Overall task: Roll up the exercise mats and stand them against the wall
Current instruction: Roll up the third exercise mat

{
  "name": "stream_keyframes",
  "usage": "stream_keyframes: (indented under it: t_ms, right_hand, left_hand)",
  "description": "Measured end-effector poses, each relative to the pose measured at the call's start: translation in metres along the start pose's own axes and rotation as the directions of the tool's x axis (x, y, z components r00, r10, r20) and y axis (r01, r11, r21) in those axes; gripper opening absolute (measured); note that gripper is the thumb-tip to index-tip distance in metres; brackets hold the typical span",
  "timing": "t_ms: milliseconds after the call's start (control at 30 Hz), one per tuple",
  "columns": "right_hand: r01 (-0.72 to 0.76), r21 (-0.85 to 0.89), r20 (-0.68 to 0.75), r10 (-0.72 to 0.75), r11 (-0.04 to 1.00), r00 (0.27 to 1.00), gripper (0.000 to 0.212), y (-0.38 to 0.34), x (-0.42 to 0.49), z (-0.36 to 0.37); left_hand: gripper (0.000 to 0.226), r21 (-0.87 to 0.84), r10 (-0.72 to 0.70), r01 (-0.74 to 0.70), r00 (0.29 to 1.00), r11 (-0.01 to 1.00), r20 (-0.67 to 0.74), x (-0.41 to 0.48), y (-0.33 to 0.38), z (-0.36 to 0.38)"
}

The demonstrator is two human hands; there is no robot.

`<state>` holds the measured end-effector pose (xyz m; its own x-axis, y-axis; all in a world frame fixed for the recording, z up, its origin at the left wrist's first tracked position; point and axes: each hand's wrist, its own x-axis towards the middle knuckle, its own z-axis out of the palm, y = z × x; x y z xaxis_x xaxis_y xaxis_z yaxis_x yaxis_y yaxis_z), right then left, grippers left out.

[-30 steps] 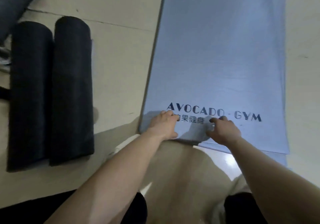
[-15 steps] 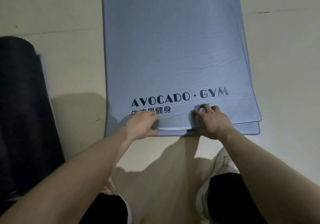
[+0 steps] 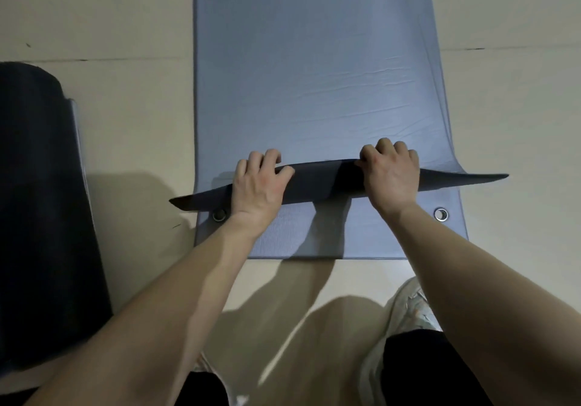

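Blue upper mat [image 3: 314,75] lies lengthwise on the floor [image 3: 110,12], stacked on a second blue mat [image 3: 314,235] whose near end, with two metal eyelets [image 3: 440,213], is exposed. The upper mat's near edge [image 3: 317,182] is turned over, dark underside up. Left hand [image 3: 259,185] and right hand [image 3: 390,176] each grip this edge, fingers curled over it.

Step in hand: starting the roll. The next move likely calls for tucking the edge tight and rolling it away with both hands level, leaving the lower mat flat.

Both edge corners flare sideways. Bare floor flanks the mats; a dark rolled mat [image 3: 37,217] lies well to the left.
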<state>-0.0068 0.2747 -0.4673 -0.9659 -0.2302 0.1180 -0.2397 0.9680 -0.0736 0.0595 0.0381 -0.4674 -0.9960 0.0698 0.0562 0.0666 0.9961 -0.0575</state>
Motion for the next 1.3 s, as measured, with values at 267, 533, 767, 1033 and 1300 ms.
stream_keyframes:
  t_ms: [267, 533, 767, 1033, 1300]
  right_hand:
    - [0.172, -0.042, 0.256, -0.156, 0.984, 0.954, 0.087, 0.020, -0.025, 0.043]
    - [0.280, -0.031, 0.420, -0.242, 0.959, 0.875, 0.058, 0.023, -0.017, 0.039]
    - [0.217, 0.030, 0.529, -0.199, 0.976, 0.825, 0.046, 0.003, -0.034, 0.018]
    - [0.226, 0.065, 0.581, -0.221, 0.972, 0.783, 0.047, 0.017, 0.012, 0.021]
    - [0.056, 0.082, 0.178, -0.070, 0.995, 0.982, 0.046, 0.008, 0.062, 0.045]
  left_hand:
    - [0.090, -0.118, 0.043, -0.012, 0.963, 0.993, 0.267, -0.018, -0.014, 0.050]
    - [0.042, -0.334, -0.092, 0.232, 0.918, 0.913, 0.387, -0.011, -0.019, 0.033]
    - [0.086, -0.257, 0.100, 0.061, 0.815, 0.964, 0.571, -0.033, -0.025, 0.005]
    - [0.048, -0.225, 0.041, 0.061, 0.906, 0.972, 0.421, -0.016, -0.027, 0.036]
    - [0.048, -0.073, -0.105, 0.156, 0.880, 0.985, 0.463, 0.090, -0.054, 0.050]
